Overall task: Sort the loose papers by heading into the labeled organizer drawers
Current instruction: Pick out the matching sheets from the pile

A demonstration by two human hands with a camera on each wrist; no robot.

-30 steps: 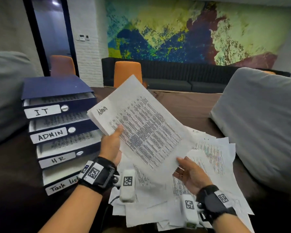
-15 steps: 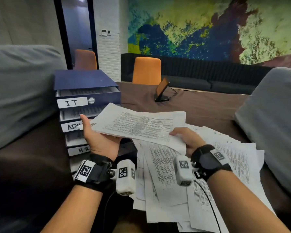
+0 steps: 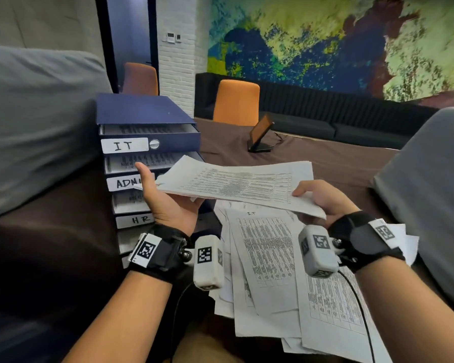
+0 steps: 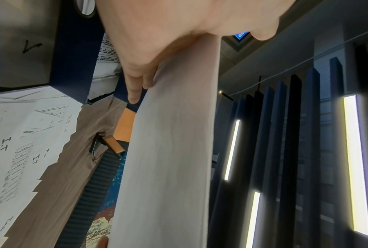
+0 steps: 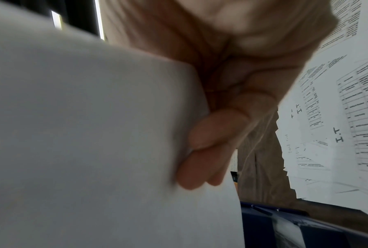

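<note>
Showing: one dark blue cardboard drawer organizer (image 3: 147, 119) left of the hands, four white labels visible; two orange upholstered chairs (image 3: 237, 102) beyond; two bare hands (image 3: 168, 203).

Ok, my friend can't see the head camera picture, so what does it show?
Both hands, left and right, hold a paper stack flat, beside blue drawers labeled IT, ADMIN and HR. More papers lie spread on the brown table below.

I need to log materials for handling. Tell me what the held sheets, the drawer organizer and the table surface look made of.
Held sheets: thin white printed paper, matte; they flex between the left hand and right hand.
Drawer organizer: looks like navy matte board or plastic; unclear which.
Table surface: brown and matte, with faint wood-like grain; real wood or laminate unclear.
</note>
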